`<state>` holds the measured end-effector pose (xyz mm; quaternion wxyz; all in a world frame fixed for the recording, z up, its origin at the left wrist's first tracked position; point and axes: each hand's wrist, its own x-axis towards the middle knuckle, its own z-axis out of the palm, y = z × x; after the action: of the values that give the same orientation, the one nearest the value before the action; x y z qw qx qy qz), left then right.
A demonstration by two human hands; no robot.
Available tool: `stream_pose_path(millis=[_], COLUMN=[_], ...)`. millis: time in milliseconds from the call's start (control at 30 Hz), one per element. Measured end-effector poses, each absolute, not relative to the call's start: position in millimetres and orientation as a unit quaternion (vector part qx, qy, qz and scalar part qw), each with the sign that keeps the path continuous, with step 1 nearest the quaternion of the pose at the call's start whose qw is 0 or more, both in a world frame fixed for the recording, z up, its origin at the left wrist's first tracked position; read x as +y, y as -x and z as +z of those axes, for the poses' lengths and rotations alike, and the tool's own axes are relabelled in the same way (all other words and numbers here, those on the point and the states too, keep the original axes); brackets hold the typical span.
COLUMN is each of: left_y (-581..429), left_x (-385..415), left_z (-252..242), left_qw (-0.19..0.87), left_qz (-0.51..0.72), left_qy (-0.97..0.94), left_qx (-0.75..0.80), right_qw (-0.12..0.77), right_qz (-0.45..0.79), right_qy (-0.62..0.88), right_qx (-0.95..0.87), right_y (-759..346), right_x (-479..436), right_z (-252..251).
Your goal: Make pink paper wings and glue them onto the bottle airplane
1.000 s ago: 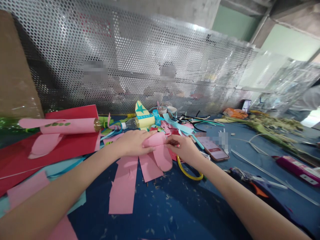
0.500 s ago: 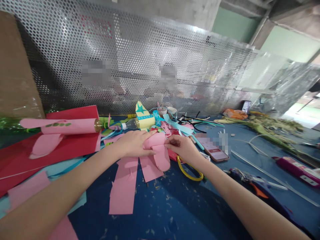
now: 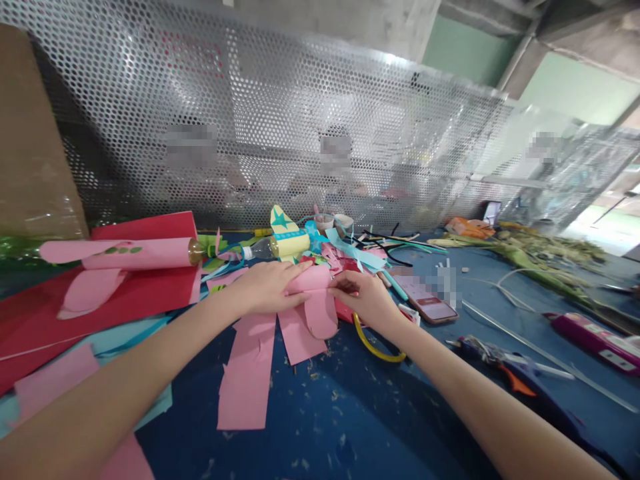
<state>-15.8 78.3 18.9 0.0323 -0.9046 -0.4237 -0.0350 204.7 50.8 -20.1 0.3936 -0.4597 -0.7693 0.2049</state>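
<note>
My left hand (image 3: 267, 287) lies over a pink paper roll (image 3: 313, 280) in the middle of the blue table (image 3: 350, 413), fingers stretched along it and pressing it down. My right hand (image 3: 367, 297) pinches the right end of the same roll with thumb and fingers closed. A rounded pink paper flap (image 3: 323, 313) hangs from the roll toward me. Pink paper strips (image 3: 247, 373) lie under and in front of the hands. A yellow ring (image 3: 377, 343) lies by my right wrist.
A pink-wrapped bottle (image 3: 135, 252) rests on red paper (image 3: 125, 293) at left. A yellow and blue paper plane (image 3: 287, 237), coloured scraps, a phone (image 3: 425, 297), a purple box (image 3: 595, 337) and green stalks (image 3: 540, 260) lie around. Perforated metal screen (image 3: 300, 120) stands behind, people beyond it.
The pink flap has been drawn slightly in and up under the roll. Both hands stay on the roll with only small finger shifts.
</note>
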Motion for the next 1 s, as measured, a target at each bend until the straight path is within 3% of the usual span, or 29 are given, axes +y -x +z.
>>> stream_pose_path(millis=[433,1000], left_y=[16.2,15.2], left_x=[78.3,76.7], left_z=[18.0,20.5], left_qw=[0.036,0.04], left_qz=[-0.032,-0.015], left_qy=[0.906,0.903], left_qx=[-0.421,-0.428], right_qw=[0.345,0.35], right_qz=[0.123,0.047], right_qy=[0.429,0.428], right_qx=[-0.826,-0.832], right_y=[-208.2,-208.1], right_x=[50.1,51.8], right_z=[-16.6,-19.1])
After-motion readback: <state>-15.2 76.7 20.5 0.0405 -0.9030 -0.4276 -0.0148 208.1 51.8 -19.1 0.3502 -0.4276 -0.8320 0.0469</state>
